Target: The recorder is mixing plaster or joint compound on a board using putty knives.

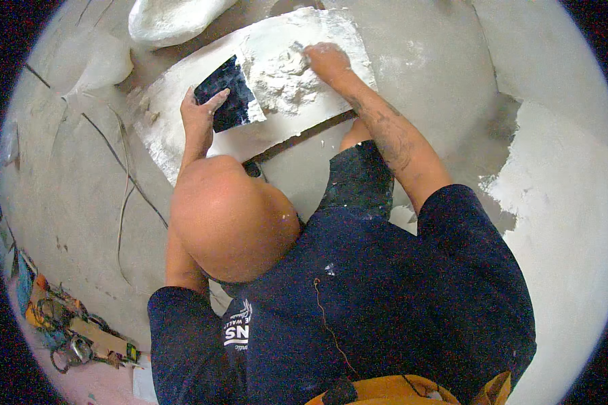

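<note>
My left hand [202,114] grips a thin dark rectangular plate [228,96] by its near left edge, thumb on top. White paste smears the plate's right side. On a white-coated board [182,86] lies a rough mound of white plaster-like paste [286,81]. At the mound's far right side, my right hand [328,58] is curled in a fist around what looks like a small tool [298,46]. Only a grey bit of it shows against the paste, so its kind is unclear.
A white sack [175,20] stands beyond the board. Thin cables [126,167] cross the dusty floor on the left. Tools and cords [76,329] lie in a pile at lower left. My bent knee [228,217] is close to the board's near edge.
</note>
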`<state>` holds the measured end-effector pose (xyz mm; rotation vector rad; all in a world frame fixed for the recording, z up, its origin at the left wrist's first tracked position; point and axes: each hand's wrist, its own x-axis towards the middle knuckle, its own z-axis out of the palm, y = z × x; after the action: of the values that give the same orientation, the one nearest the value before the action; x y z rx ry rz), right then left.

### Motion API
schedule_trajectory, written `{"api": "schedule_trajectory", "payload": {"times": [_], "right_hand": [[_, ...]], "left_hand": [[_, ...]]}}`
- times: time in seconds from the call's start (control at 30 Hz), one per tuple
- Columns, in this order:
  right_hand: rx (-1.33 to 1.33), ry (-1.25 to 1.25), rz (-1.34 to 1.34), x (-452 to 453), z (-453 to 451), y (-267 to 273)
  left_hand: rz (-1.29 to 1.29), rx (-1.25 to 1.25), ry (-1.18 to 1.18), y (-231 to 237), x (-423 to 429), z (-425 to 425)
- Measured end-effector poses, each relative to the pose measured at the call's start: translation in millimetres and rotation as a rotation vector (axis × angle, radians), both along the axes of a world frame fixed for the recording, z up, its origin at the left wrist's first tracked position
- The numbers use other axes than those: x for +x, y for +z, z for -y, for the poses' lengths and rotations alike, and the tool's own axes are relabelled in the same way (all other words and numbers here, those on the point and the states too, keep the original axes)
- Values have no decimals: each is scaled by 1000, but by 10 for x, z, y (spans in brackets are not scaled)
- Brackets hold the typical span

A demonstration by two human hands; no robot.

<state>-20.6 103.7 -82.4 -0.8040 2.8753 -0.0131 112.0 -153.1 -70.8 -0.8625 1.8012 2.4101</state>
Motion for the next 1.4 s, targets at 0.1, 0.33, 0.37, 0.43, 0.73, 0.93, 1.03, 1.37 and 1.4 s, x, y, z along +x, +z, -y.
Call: {"api": "schedule_trajectory", "payload": {"times": [0.1,0.33,0.37,0.43,0.73,0.93,1.03,1.37,1.4], "right_hand": [[62,77,88,39,-71,99],[92,-195,80,-4,-445,226],[26,-209,83,84,-436,172],[-46,-270,79,336,-314,14],[16,-221,54,179,91,111],[-109,-277,155,9,115,277],[38,-80,164,90,-11,43],[333,415,373,129,-626,-231],[88,458,334,6,-649,-140]], "left_hand": [[10,84,-2,4,-44,-12],[55,9,-29,-64,-3,142],[73,-10,-34,-84,11,147],[82,-1,6,-122,26,116],[94,15,19,-32,0,-23],[133,-23,64,46,61,124],[164,-89,67,-14,80,176],[176,-61,94,-217,117,143],[178,-58,95,-194,113,154]]}}
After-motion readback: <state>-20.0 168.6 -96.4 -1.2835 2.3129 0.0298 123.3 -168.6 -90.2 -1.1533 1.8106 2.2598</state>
